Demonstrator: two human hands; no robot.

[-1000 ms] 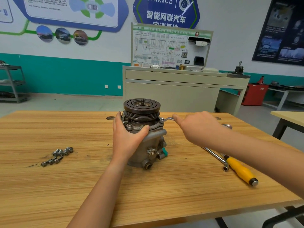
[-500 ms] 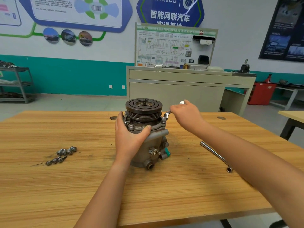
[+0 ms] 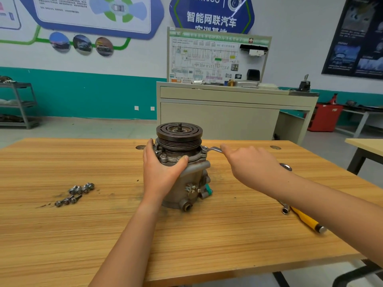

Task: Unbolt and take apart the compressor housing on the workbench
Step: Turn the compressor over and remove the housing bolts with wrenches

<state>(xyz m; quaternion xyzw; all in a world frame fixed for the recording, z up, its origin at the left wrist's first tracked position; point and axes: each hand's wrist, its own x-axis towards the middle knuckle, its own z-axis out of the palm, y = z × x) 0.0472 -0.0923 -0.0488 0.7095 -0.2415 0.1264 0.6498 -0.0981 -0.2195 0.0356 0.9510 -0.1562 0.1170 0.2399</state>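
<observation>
Grey cast compressor housing [image 3: 192, 179] stands upright mid counter [image 3: 83, 235], my left grip [image 3: 161, 170] clamped round its upper flange, presumably to stop it turning, right grip [image 3: 252, 168] closed on the wrench [image 3: 211, 149] seated on a right-side bolt, loose bolts [image 3: 76, 193] parked left.

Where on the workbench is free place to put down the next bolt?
Bare wood: the near edge of the workbench and the strip between loose bolts and compressor. Crowded: right of the compressor, where the right hand holds the wrench.
</observation>
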